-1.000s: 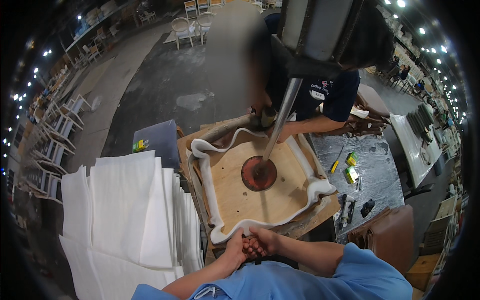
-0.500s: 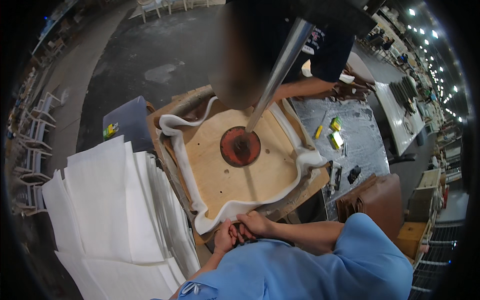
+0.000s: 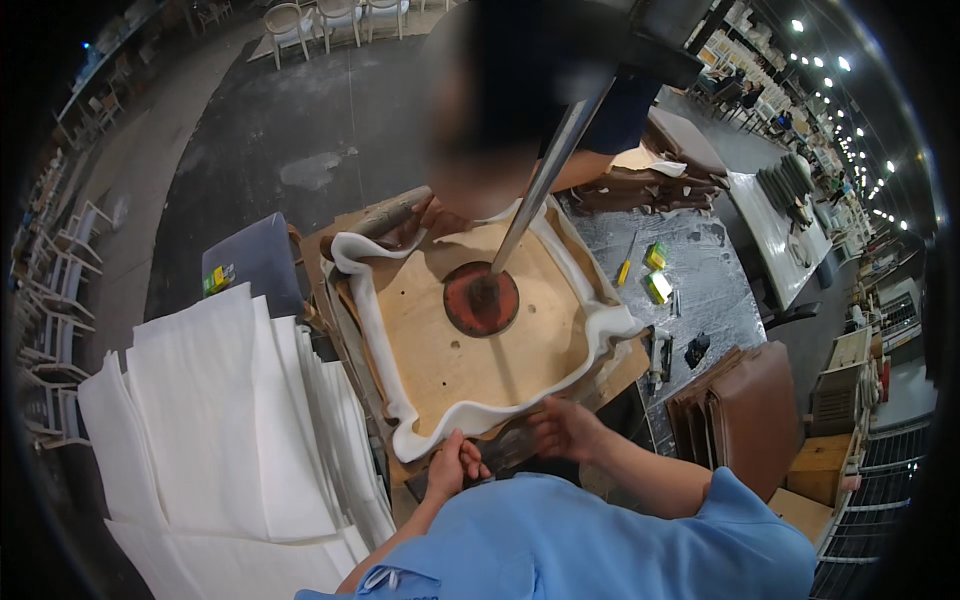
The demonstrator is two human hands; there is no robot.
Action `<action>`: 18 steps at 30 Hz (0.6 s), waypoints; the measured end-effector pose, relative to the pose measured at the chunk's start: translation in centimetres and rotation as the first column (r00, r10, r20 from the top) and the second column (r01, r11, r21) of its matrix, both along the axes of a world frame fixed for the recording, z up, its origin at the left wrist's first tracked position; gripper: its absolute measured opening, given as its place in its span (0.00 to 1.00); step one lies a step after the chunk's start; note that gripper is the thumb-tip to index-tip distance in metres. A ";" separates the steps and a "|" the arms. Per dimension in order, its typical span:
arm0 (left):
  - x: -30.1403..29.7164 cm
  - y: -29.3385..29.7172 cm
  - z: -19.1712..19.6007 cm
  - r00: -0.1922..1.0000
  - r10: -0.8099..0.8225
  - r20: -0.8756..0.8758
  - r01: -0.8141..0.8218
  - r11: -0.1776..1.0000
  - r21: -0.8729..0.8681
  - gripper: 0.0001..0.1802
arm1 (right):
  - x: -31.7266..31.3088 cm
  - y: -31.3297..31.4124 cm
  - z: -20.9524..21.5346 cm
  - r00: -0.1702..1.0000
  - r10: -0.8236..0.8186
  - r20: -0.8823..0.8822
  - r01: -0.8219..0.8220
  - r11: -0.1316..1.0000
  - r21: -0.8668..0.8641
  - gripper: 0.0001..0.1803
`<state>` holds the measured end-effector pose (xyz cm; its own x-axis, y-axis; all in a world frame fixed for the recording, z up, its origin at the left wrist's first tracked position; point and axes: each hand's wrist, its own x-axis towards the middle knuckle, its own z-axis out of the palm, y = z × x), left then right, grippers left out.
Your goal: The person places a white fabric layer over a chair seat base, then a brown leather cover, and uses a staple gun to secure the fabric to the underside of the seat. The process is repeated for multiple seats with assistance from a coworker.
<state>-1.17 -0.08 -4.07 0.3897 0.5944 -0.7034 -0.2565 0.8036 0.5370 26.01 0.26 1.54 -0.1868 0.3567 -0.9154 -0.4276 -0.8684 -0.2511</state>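
Observation:
A wooden seat board [image 3: 420,350] lies under a metal rod [image 3: 550,165] that presses on it with a round red disc [image 3: 481,299]. White padding [image 3: 470,411] curls up around the board's edges. Beneath it, a brown leather-like cover [image 3: 515,445] shows at the near side. My left hand [image 3: 456,466] is closed at the near left corner, its fingers curled; what they hold is hidden. To its right, my right hand [image 3: 568,430] is at the cover's near edge, its fingers loosely bent and apart. Across from me, a co-worker's hand [image 3: 440,217] touches the far left edge.
Stacked white padding sheets [image 3: 200,410] stand at left, beside a grey-blue cushion [image 3: 252,262]. On the right, a plastic-covered table [image 3: 700,260] carries a yellow-handled tool [image 3: 626,264], small yellow boxes [image 3: 656,257] and a staple gun [image 3: 659,357]. Brown covered seats [image 3: 755,405] stand near my right elbow.
My right hand has moved right, away from my left hand, along the near edge. My left hand stays near the corner. The co-worker's hand has come into view at the far left edge.

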 end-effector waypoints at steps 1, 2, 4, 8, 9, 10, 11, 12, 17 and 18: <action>0.0 -0.1 0.1 1.000 0.021 0.011 -0.021 0.999 -0.037 0.36 | 0.3 0.3 -0.7 0.996 -0.075 0.039 0.076 0.997 -0.025 0.30; -0.1 0.3 0.0 0.989 0.082 0.120 -0.069 0.991 -0.114 0.34 | 0.4 1.0 -0.9 0.987 -0.144 0.074 0.147 0.988 -0.037 0.31; 0.1 0.7 0.0 0.976 0.150 0.159 -0.118 0.974 -0.191 0.32 | 0.7 1.6 -1.0 0.985 -0.128 0.117 0.137 0.988 -0.072 0.30; -0.5 0.2 0.4 0.962 0.185 0.203 -0.115 0.942 -0.315 0.31 | 0.4 3.1 -0.7 0.966 0.034 0.257 0.013 0.984 -0.179 0.35; -0.5 0.1 0.6 0.960 0.183 0.210 -0.101 0.931 -0.350 0.31 | 0.8 3.4 -0.6 0.963 0.088 0.255 -0.038 0.980 -0.196 0.36; -0.3 0.4 0.7 0.959 0.150 0.241 -0.044 0.917 -0.395 0.31 | 1.2 3.8 -0.8 0.957 0.147 0.249 -0.100 0.976 -0.193 0.38; 0.0 0.4 1.0 0.953 0.121 0.277 0.014 0.897 -0.441 0.31 | 1.8 4.0 -1.4 0.961 0.177 0.212 -0.129 0.966 -0.224 0.37; 0.3 0.6 1.0 0.945 0.092 0.313 0.073 0.876 -0.476 0.33 | 2.4 4.5 -1.8 0.963 0.205 0.173 -0.160 0.956 -0.246 0.37; 3.8 1.7 -0.2 0.915 0.047 0.401 0.191 0.823 -0.534 0.40 | 2.4 6.0 -1.5 0.881 0.424 0.212 -0.381 0.900 -0.213 0.36; 4.6 1.9 -0.2 0.929 0.011 0.371 0.206 0.816 -0.540 0.40 | 2.2 6.3 -1.5 0.877 0.427 0.220 -0.388 0.899 -0.202 0.35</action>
